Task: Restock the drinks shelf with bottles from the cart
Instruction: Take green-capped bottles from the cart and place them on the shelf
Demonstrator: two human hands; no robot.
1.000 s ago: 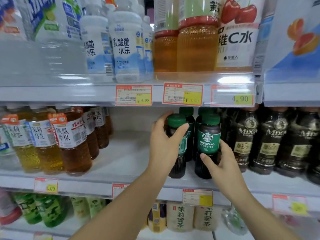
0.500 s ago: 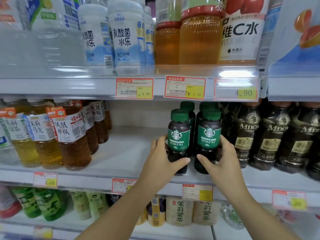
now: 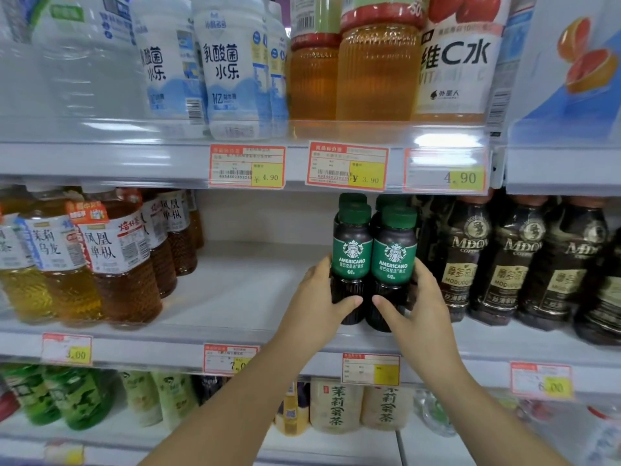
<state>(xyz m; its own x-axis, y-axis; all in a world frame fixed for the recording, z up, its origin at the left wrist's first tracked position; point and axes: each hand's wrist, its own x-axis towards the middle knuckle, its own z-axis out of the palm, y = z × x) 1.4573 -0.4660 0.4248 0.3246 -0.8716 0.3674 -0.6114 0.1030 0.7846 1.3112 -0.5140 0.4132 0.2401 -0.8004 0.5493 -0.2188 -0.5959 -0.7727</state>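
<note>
Both hands are on the middle shelf (image 3: 235, 297): the left hand (image 3: 316, 307) curls round the left Americano bottle (image 3: 352, 253), and the right hand (image 3: 416, 311) wraps the right Americano bottle (image 3: 394, 260). The pair stand upright, side by side and touching, just beside the dark coffee bottles (image 3: 470, 264).

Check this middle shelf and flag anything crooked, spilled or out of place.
Nothing spilled or toppled. The two green-capped dark Americano coffee bottles stand upright. Only oddity: the red-and-yellow 3.90 price tag on the upper rail sits slightly tilted beside its straight neighbours.
</note>
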